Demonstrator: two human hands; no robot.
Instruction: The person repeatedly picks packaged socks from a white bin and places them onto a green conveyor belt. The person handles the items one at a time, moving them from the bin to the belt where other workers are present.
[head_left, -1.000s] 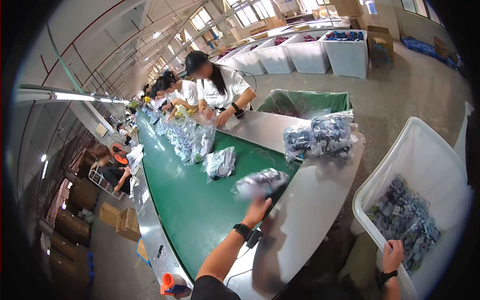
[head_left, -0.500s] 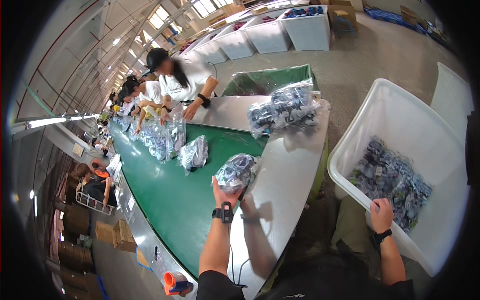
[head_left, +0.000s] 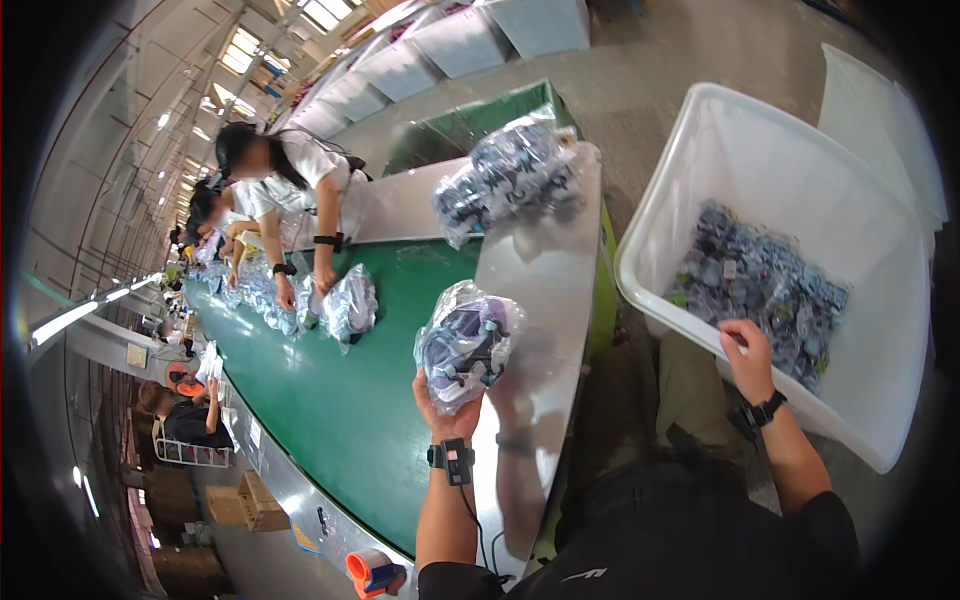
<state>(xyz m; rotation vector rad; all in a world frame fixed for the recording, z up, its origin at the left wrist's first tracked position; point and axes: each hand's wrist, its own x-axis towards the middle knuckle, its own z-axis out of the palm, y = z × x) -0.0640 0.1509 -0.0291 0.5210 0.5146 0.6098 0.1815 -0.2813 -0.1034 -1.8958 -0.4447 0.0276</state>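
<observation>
My left hand [head_left: 446,412] holds a clear plastic bag [head_left: 468,345] from below, its fingers mostly hidden behind the wrapping. Purple, grey and dark items are packed inside; I cannot make out their exact kind. The bag is held up over the edge between the green belt [head_left: 335,395] and the metal tabletop [head_left: 535,350]. My right hand [head_left: 748,352] is closed on the near rim of a large white plastic bin [head_left: 655,297]. Deep in that bin lies a heap of bagged bluish-grey items [head_left: 765,290].
More filled bags [head_left: 510,178] are piled at the table's far corner. Across the belt, a co-worker [head_left: 290,185] in white bends over other bags [head_left: 348,303]. An orange and blue tape dispenser [head_left: 372,572] stands at the near left edge. White bins [head_left: 440,48] line the back.
My left hand has lifted the bag closer to me, and it looks larger. The co-worker now reaches to the bag nearest them on the belt. My view has shifted; my right hand stays on the rim.
</observation>
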